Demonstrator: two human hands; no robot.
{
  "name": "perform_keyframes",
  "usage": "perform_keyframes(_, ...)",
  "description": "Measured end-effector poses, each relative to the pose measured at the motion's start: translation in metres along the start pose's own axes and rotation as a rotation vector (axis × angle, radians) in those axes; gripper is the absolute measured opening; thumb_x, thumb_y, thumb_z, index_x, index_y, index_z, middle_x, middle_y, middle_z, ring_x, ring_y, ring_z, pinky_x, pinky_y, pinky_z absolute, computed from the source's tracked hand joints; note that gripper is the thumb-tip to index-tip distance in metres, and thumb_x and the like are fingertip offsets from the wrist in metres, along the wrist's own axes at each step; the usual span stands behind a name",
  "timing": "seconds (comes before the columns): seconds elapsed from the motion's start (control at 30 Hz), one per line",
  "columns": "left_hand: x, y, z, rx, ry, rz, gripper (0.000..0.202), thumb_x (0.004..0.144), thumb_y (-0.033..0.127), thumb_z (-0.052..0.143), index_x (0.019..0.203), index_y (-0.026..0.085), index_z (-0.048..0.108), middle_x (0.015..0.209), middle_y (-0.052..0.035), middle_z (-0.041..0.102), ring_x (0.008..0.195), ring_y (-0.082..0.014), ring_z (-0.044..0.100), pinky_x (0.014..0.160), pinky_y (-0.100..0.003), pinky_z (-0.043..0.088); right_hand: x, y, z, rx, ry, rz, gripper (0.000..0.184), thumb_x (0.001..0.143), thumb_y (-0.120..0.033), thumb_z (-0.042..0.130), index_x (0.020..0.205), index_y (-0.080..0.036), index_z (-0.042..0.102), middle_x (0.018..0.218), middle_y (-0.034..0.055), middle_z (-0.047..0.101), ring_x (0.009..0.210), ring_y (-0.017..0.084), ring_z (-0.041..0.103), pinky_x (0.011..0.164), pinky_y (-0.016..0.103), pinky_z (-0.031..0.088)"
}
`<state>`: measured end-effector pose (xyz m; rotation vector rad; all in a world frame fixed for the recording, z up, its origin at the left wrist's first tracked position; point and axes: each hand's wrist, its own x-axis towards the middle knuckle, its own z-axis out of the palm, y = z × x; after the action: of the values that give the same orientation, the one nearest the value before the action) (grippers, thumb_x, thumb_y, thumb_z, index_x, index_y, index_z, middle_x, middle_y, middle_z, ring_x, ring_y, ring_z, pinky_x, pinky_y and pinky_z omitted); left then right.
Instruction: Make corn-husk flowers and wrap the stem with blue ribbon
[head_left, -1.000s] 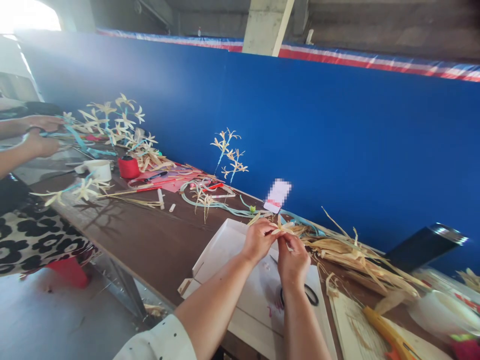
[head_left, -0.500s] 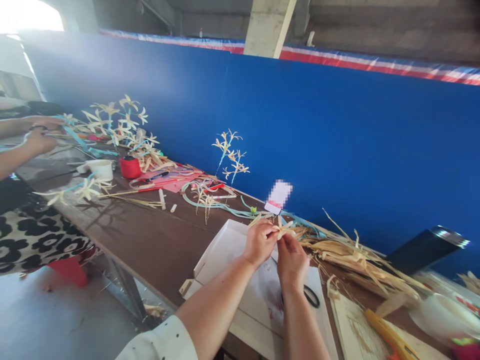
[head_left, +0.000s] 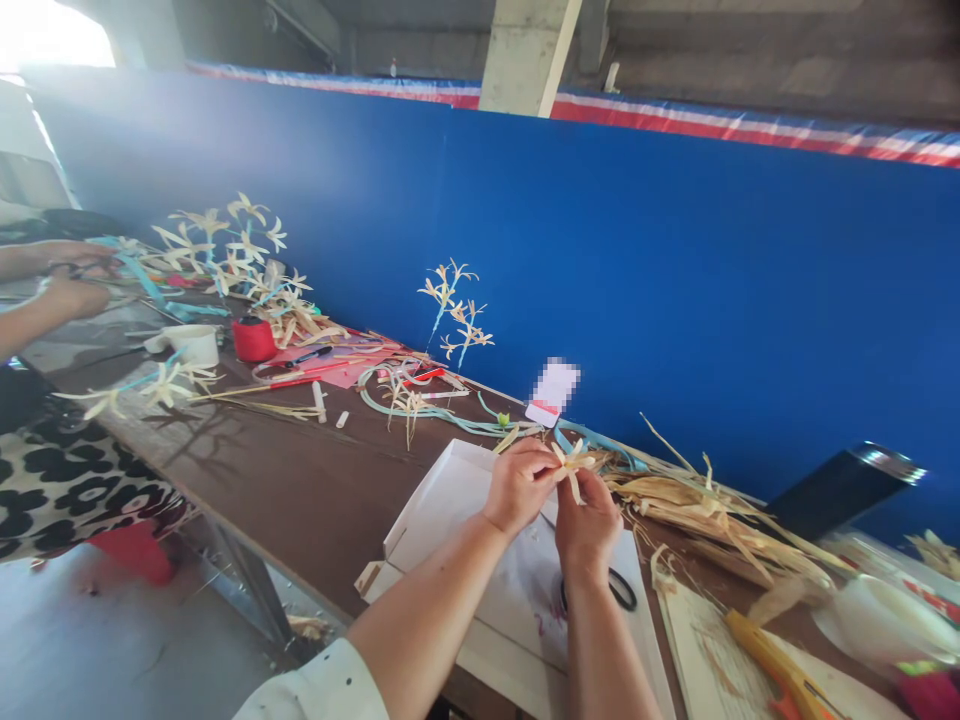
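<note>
Head camera feed gives me a clear look at both sets of fingers, gathered close together: the left hand (head_left: 517, 485) has thumb and forefinger pinched on the side of a pale flower (head_left: 574, 464), while the right hand (head_left: 589, 520) is closed beneath it, apparently on its base, though that contact is hidden from me. Working from out here, I judge the petals to be thin and apt to crease or tear, so I would want a light pinch on the left, a firmer hold low on the right, and any shaping done one petal at a time, from the centre outward. The bloom sits between the two sets of fingertips, its face turned towards me, with one petal drooping over the right fingers. Below the wrists lies a white cardboard tray (head_left: 450, 500), with a black-ringed tool (head_left: 622, 592), perhaps scissors, partly covered by the right forearm. Beyond, I see dried strips (head_left: 690, 505) on the right, a yellow-handled tool (head_left: 772, 655) nearer me, and flower sprays (head_left: 448, 290) standing against the blue partition (head_left: 675, 280). Far left, a co-worker's hand (head_left: 75, 298) is busy, well apart.
</note>
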<state>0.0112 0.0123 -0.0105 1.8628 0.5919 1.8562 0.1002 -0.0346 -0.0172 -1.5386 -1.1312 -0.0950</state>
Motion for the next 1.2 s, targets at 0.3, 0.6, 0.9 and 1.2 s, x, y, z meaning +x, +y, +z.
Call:
perform_keyframes(0.3, -0.0003, 0.0038, -0.0037, 0.038, -0.104, 0.028, 0.011, 0.081, 0.019, 0.058, 0.082, 0.018, 0.069, 0.082, -0.0055, 0.064, 0.08, -0.0134, 0.06, 0.072, -0.024, 0.051, -0.0004, -0.0017, -0.0006, -0.007, 0.026, 0.01, 0.025, 0.075, -0.037, 0.052, 0.079, -0.018, 0.068, 0.072, 0.0041, 0.064, 0.064, 0.018, 0.055, 0.063, 0.027, 0.039)
perform_keyframes(0.6, -0.0017, 0.006, -0.0074, 0.018, -0.171, -0.098, 0.051, 0.079, 0.031, 0.063, 0.127, 0.021, 0.05, 0.095, -0.0061, 0.059, 0.076, -0.0125, 0.058, 0.069, -0.024, 0.052, -0.0004, 0.001, -0.0025, -0.03, 0.063, -0.008, 0.025, 0.075, -0.034, 0.053, 0.084, -0.018, 0.07, 0.073, 0.0057, 0.065, 0.066, 0.02, 0.057, 0.064, 0.029, 0.039)
perform_keyframes(0.9, -0.0018, 0.0015, -0.0018, -0.107, -0.08, -0.179, 0.025, 0.077, 0.029, 0.066, 0.099, 0.018, 0.065, 0.088, -0.0056, 0.06, 0.076, -0.0133, 0.06, 0.067, -0.024, 0.053, 0.0009, 0.002, -0.0033, -0.017, 0.07, 0.025, 0.032, 0.077, -0.043, 0.055, 0.088, -0.017, 0.07, 0.073, 0.0059, 0.066, 0.064, 0.02, 0.057, 0.063, 0.029, 0.039)
perform_keyframes(1.2, -0.0006, 0.0039, -0.0012, -0.104, -0.067, -0.18, 0.013, 0.077, 0.026, 0.065, 0.085, 0.017, 0.069, 0.084, -0.0062, 0.062, 0.078, -0.0139, 0.06, 0.065, -0.023, 0.05, 0.0008, 0.0003, -0.0032, -0.026, 0.027, 0.059, 0.034, 0.076, -0.047, 0.055, 0.085, -0.017, 0.069, 0.077, 0.0078, 0.067, 0.066, 0.021, 0.058, 0.063, 0.03, 0.04)
